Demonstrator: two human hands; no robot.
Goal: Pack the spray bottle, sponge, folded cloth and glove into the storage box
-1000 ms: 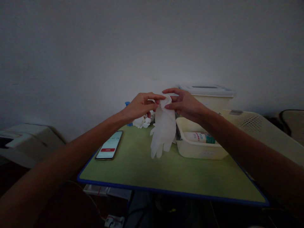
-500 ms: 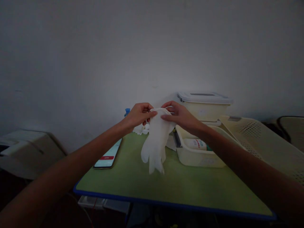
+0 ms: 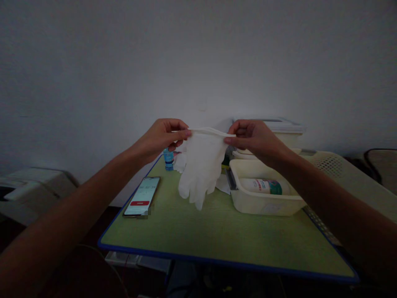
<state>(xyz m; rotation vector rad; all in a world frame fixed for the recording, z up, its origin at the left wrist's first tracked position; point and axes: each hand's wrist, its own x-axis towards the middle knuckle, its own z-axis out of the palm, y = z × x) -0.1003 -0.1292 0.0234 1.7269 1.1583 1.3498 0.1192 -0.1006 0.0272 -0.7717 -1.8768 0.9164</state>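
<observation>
A thin white disposable glove (image 3: 203,165) hangs over the table with its fingers pointing down. My left hand (image 3: 169,135) pinches one corner of its cuff between thumb and fingers. At the opposite corner, my right hand (image 3: 248,134) grips the cuff the same way. The cuff edge is stretched nearly straight between both hands, the right end slightly lower. Behind the glove, a small blue bottle (image 3: 168,159) and some white material are partly hidden.
A phone (image 3: 142,196) with its screen lit lies on the green table (image 3: 198,240) at left. To the right stands a cream basket (image 3: 263,207) holding a white bottle (image 3: 263,186). Behind it is a lidded box (image 3: 288,126). A perforated basket (image 3: 328,165) sits at far right.
My hands have moved apart and up a little, pulling the glove's cuff wide. The glove has risen with them, and the blue bottle shows more.
</observation>
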